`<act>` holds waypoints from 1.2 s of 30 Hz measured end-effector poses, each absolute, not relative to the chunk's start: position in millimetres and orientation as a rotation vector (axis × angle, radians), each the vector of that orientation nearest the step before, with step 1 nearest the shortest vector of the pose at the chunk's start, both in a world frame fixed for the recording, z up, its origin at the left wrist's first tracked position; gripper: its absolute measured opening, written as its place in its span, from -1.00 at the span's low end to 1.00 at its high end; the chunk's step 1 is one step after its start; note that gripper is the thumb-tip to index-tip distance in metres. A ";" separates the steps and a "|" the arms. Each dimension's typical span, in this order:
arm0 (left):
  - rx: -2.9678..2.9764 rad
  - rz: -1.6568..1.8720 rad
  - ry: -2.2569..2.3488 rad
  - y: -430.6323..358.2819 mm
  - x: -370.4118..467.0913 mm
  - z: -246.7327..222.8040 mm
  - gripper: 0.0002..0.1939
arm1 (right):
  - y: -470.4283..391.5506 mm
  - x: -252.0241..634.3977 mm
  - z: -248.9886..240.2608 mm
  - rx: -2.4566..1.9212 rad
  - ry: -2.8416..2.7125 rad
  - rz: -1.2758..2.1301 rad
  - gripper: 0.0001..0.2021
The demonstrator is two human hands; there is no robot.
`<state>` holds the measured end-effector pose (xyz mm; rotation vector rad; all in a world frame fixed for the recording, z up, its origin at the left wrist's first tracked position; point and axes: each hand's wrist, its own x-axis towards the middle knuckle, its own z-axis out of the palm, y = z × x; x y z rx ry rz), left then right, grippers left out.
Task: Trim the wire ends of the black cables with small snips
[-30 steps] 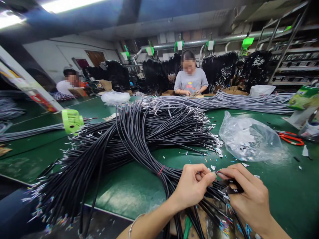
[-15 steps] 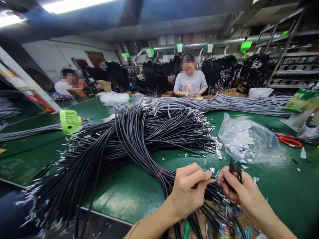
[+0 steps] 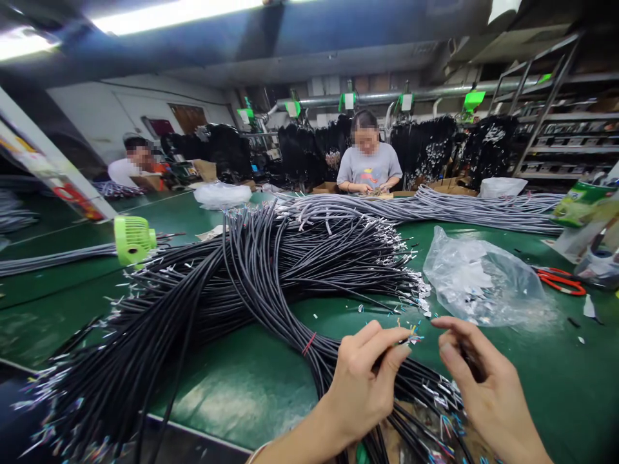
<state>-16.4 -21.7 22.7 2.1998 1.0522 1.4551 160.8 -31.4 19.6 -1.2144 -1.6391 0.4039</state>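
Observation:
My left hand (image 3: pixel 370 370) pinches the end of a black cable between thumb and fingers. Thin coloured wires (image 3: pixel 414 334) fan out from that end, just past the fingertips. Right of it is my right hand (image 3: pixel 488 386), its thumb and forefinger apart and not touching the wires. Within its curled fingers a dark shape shows, seemingly the black snips (image 3: pixel 471 361), mostly hidden. Under both hands runs a bundle of black cables (image 3: pixel 285 299), bound with a red tie (image 3: pixel 309 343). Stripped cable ends with coloured wires (image 3: pixel 447 425) lie below my right hand.
A big pile of black cables (image 3: pixel 193 303) covers the green table (image 3: pixel 232 393). Behind are grey cables (image 3: pixel 459 209), and to the right a clear plastic bag (image 3: pixel 483 283) and red-handled scissors (image 3: pixel 561 281). A green fan (image 3: pixel 133 240) stands left. One person (image 3: pixel 370 164) works opposite, another (image 3: pixel 133 164) far left.
My right hand has drawn away from the cable end, and its thumb and forefinger have parted. The snips' blades no longer point up. The coloured wires in my left hand are now spread apart.

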 end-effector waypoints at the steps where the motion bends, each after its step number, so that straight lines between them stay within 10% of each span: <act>1: 2.151 1.462 1.072 -21.4 -16.8 22.9 -0.82 | -30.8 160.3 18.3 -1.199 -1.670 0.397 -0.75; 36: 1.998 1.491 1.123 -21.9 -11.8 21.2 -0.83 | -34.4 149.2 13.9 -1.125 -1.749 0.321 -0.80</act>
